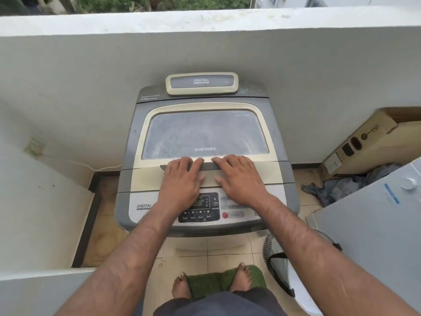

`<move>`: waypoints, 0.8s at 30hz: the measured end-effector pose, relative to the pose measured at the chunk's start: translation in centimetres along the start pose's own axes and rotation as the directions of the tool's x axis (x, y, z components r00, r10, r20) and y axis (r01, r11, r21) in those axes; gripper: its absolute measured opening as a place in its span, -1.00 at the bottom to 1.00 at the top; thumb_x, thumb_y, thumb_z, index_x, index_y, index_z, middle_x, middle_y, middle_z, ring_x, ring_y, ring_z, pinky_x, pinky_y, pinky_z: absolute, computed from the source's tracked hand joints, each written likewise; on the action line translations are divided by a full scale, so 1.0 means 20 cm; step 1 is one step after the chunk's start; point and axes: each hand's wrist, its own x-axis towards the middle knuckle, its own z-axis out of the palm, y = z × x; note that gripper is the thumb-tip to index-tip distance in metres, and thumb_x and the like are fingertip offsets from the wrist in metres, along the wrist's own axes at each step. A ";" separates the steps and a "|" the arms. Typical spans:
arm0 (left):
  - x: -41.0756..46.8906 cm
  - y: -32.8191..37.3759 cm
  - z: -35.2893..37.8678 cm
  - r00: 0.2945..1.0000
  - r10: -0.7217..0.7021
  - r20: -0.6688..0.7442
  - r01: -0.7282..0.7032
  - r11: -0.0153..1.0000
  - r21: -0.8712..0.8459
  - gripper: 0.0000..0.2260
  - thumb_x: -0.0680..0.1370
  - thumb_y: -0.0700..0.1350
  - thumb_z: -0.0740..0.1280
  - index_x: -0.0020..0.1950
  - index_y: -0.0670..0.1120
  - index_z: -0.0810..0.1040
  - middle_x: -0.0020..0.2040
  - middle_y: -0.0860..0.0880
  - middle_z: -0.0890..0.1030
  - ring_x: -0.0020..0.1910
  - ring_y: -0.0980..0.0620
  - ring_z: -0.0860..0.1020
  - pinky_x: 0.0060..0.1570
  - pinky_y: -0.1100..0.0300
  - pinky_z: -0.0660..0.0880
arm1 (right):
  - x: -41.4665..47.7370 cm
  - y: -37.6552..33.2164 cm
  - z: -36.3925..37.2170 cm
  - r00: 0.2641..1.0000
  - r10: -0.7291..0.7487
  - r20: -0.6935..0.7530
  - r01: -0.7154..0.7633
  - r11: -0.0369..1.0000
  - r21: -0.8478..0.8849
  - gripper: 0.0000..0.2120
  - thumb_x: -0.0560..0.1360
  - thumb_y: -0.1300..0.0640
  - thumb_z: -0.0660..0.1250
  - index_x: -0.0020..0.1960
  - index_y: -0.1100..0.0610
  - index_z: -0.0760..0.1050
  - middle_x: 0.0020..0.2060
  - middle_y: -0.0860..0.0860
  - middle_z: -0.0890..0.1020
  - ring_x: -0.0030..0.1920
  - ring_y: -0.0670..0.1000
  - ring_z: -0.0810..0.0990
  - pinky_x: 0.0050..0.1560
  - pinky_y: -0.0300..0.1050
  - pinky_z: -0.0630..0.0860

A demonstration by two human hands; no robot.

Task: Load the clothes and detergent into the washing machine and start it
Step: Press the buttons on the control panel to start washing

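Observation:
A grey and cream top-loading washing machine (136,137) stands against the balcony wall with its lid (205,131) down. My left hand (182,179) and my right hand (239,176) lie side by side on the lid's front handle (207,166), fingers stretched over the dark grip bar and thumbs on the cream panel below. The control panel (200,215) with its display sits under my wrists, partly hidden. A grey heap of clothes (350,185) lies on the floor to the right. No detergent is clearly visible.
A cardboard box (369,142) leans against the right wall. A grey cabinet top (376,224) with a white cap (409,183) juts in at right, a mesh laundry basket (280,265) below it. A green mat (218,281) lies under my feet. A low wall (45,213) stands left.

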 end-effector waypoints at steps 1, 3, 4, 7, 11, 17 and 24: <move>-0.01 -0.02 0.00 1.000 0.027 0.014 -0.027 1.000 0.007 -0.56 0.69 0.11 0.18 0.54 0.01 0.35 0.32 -0.11 0.46 0.30 -0.20 0.43 0.41 -0.08 0.28 | -0.01 -0.01 0.00 1.000 0.009 -0.001 -0.009 1.000 0.007 -0.43 0.65 -0.12 0.24 0.62 -0.08 0.21 0.44 -0.05 0.42 0.44 0.08 0.33 0.54 0.02 0.10; -0.02 -0.07 -0.01 0.997 0.059 0.048 -0.061 0.998 0.029 -0.51 0.69 0.14 0.17 0.61 0.03 0.27 0.41 -0.10 0.43 0.39 -0.19 0.39 0.47 -0.08 0.24 | -0.03 -0.02 -0.01 0.999 0.033 0.000 -0.033 0.999 0.020 -0.39 0.65 -0.09 0.26 0.65 -0.09 0.16 0.53 -0.07 0.36 0.55 0.05 0.26 0.61 0.03 0.01; -0.03 -0.09 -0.01 0.997 0.055 0.049 -0.057 0.997 0.050 -0.49 0.69 0.17 0.14 0.63 0.05 0.23 0.44 -0.10 0.42 0.43 -0.18 0.37 0.49 -0.09 0.22 | -0.05 -0.02 -0.01 0.999 0.044 0.004 -0.044 0.999 0.030 -0.37 0.65 -0.07 0.27 0.66 -0.10 0.14 0.58 -0.08 0.31 0.60 0.03 0.20 0.63 0.04 -0.03; -0.09 -0.18 0.02 1.000 -0.023 -0.017 0.024 0.998 0.066 -0.44 0.67 0.26 0.06 0.63 0.07 0.22 0.48 -0.10 0.39 0.48 -0.17 0.34 0.53 -0.19 0.18 | -0.13 0.01 -0.01 0.994 0.110 0.027 -0.112 0.989 0.095 -0.30 0.66 -0.03 0.25 0.70 -0.13 0.00 0.69 -0.12 0.07 0.69 -0.04 -0.05 0.65 0.04 -0.10; -0.11 -0.22 0.07 0.997 -0.010 -0.082 0.014 0.998 0.056 -0.40 0.64 0.25 0.06 0.63 0.02 0.24 0.46 -0.12 0.40 0.47 -0.21 0.36 0.50 -0.25 0.19 | -0.31 0.09 0.04 0.974 0.225 0.005 -0.223 0.961 0.160 -0.25 0.66 -0.06 0.27 0.70 -0.16 -0.10 0.69 -0.19 -0.09 0.68 -0.09 -0.14 0.60 -0.02 -0.12; -0.11 -0.21 0.09 0.991 -0.004 -0.135 0.011 0.999 0.049 -0.41 0.62 0.23 0.11 0.61 0.01 0.28 0.42 -0.10 0.40 0.44 -0.20 0.38 0.50 -0.23 0.18 | -0.58 0.18 0.14 0.942 0.334 -0.034 -0.325 0.933 0.152 -0.32 0.67 -0.17 0.20 0.69 -0.08 0.01 0.69 -0.14 0.02 0.68 -0.10 -0.05 0.64 0.08 -0.01; -0.11 -0.22 0.10 0.988 -0.013 -0.157 0.022 0.998 0.056 -0.41 0.61 0.23 0.14 0.60 0.02 0.31 0.42 -0.07 0.42 0.44 -0.17 0.39 0.51 -0.21 0.18 | -0.67 0.16 0.22 0.930 0.359 -0.076 -0.342 0.923 0.173 -0.39 0.70 -0.08 0.21 0.69 -0.06 0.10 0.68 -0.17 0.03 0.68 -0.11 -0.07 0.63 -0.01 -0.07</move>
